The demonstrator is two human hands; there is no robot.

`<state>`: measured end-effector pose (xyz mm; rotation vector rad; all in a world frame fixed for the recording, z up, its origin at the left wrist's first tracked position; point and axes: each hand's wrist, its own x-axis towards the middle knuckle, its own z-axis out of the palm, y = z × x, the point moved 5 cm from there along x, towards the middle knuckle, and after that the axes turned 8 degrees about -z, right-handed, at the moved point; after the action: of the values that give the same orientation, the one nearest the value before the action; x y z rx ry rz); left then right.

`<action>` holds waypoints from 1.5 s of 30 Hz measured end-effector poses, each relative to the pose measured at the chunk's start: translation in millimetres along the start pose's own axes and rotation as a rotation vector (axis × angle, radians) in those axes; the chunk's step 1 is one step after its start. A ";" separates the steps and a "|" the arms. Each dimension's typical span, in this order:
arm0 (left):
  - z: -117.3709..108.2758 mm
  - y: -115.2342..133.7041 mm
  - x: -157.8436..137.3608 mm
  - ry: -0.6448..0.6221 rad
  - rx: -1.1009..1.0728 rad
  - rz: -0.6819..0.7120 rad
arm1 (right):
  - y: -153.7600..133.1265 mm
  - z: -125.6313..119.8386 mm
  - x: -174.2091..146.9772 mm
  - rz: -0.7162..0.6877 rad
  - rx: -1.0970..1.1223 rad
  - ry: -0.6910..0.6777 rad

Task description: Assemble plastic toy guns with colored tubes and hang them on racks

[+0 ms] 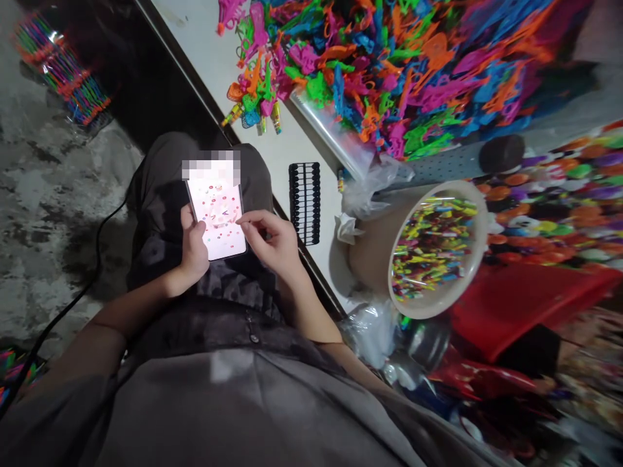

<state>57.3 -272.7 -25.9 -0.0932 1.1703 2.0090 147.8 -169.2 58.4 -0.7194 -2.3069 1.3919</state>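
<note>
Phone: a slim smartphone with a lit pink-white screen [217, 217] lay over the person's lap, tilted, screen up, below the edge of the white surface [204, 39].
Left hand: left hand [193, 250] cupped the phone's lower left edge; the fingers wrapped behind the case, thumb lying along the left side of the screen. Grasping the phone.
Right hand: right hand [272, 243] sat just beside the phone's right edge; the fingers loosely curled, holding nothing, index tip touching the screen near its right side.
Lap: dark grey trousers and a grey shirt under the phone.
Surface items: black ribbed plastic rack [304, 202] near the right hand; a heap of bright plastic toy parts in pink, orange, green and blue [389, 65] farther up; a round pale plastic tub filled with small coloured pieces [435, 250] to the right.
Floor: grey concrete at left, with a clear bag of coloured sticks [61, 68] and a black cable [73, 298].
Hard to make out: top of the phone screen pixelated; on-screen marks too small to read; left fingertips hidden behind the case; far right of view smeared, red and coloured shapes there unclear.
</note>
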 end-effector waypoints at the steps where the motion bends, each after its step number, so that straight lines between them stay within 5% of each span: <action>1: -0.8 0.5 0.5 0.000 0.008 0.011 | -0.3 0.0 -2.0 -0.013 -0.021 -0.017; 11: 5.9 2.0 -2.8 -0.047 0.100 0.047 | -1.8 1.8 -17.9 -0.135 -0.090 -0.183; 15: 14.0 3.7 -6.8 -0.055 0.069 0.086 | 8.3 -8.9 -21.0 -0.042 -0.039 -0.085; 19: 20.4 2.0 -10.0 -0.060 0.084 0.063 | 11.6 -10.6 -24.8 -0.097 0.009 -0.179; 25: 24.1 0.4 -11.4 -0.026 0.171 0.029 | 25.2 -21.5 -27.4 -0.032 0.053 -0.055; 31: 24.6 -1.5 -9.4 -0.033 0.268 0.111 | 27.8 -18.5 -29.6 -0.097 0.103 -0.165; 34: 26.4 -5.8 -9.6 -0.028 0.267 0.122 | 33.2 -25.5 -29.7 -0.055 0.169 -0.096; 45: 28.3 -15.8 -4.7 0.035 0.303 0.006 | 40.7 -38.1 -21.2 -0.029 0.140 -0.052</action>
<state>79.7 -249.8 -18.9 0.0279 1.4843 1.8186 195.2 -138.8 38.8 -0.6115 -2.2226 1.5576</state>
